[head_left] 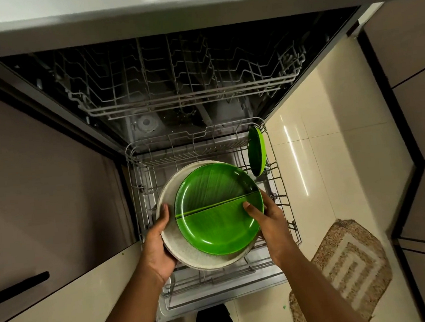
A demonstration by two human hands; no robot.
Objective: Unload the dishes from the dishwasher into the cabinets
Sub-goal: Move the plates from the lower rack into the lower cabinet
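Both hands held a stack of two plates above the pulled-out lower rack (284, 206) of the open dishwasher (116, 133). The left hand (159, 245) gripped the left rim of the speckled white plate (173, 243), thumb laid over its edge and fingers curled beneath it. The right hand (265, 223) clasped the right side of the stack, its thumb pressed onto the face of the green plate (210, 212), which lay on top of the white one, shifted toward the right. The green plate bore a leaf pattern with a rib line running across its middle. A second green plate (256, 152) stood on edge in the far right corner of the lower rack, well apart from the held stack. The upper rack (174, 87) sat partly drawn out under the edge of the grey surface (192, 0). On the cream tiled floor (319, 131) to the right lay a brown patterned mat (344, 265), and cabinet fronts (415, 79) flanked the dishwasher on both sides.
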